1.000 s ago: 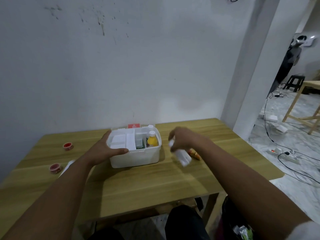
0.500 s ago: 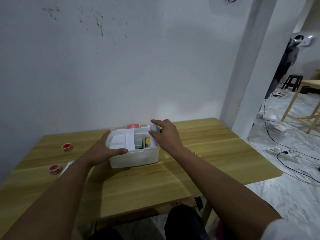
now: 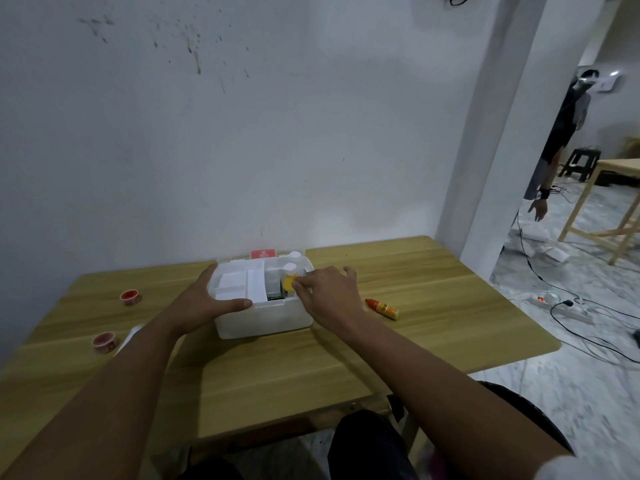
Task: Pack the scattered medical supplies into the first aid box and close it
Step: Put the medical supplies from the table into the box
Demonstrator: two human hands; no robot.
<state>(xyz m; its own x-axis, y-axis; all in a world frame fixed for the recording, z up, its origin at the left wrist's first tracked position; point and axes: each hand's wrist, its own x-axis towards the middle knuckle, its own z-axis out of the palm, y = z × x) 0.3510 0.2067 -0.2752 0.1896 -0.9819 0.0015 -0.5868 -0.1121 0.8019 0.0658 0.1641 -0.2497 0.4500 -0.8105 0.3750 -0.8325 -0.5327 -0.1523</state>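
The white first aid box (image 3: 263,318) stands open at the table's middle, against the wall. Inside it are white cartons, a yellow bottle (image 3: 288,283) and a white-capped bottle (image 3: 290,268). My left hand (image 3: 207,303) grips the box's left front corner, thumb over the rim. My right hand (image 3: 329,292) lies over the right rim, fingers stretched flat and touching the yellow bottle, with nothing in it. A small orange bottle with a red cap (image 3: 382,309) lies on the table right of the box. Two red-and-white round tubs (image 3: 130,296) (image 3: 105,342) sit at the left.
A white item (image 3: 133,332) is half hidden behind my left forearm. The box's lid with a red label (image 3: 263,253) stands behind the box by the wall. To the right are a pillar, a standing person (image 3: 557,140), floor cables and a power strip (image 3: 550,301).
My right hand carried a white bottle from beside the box into its right compartment and let go of it; the orange bottle is uncovered. My left hand stayed on the box.
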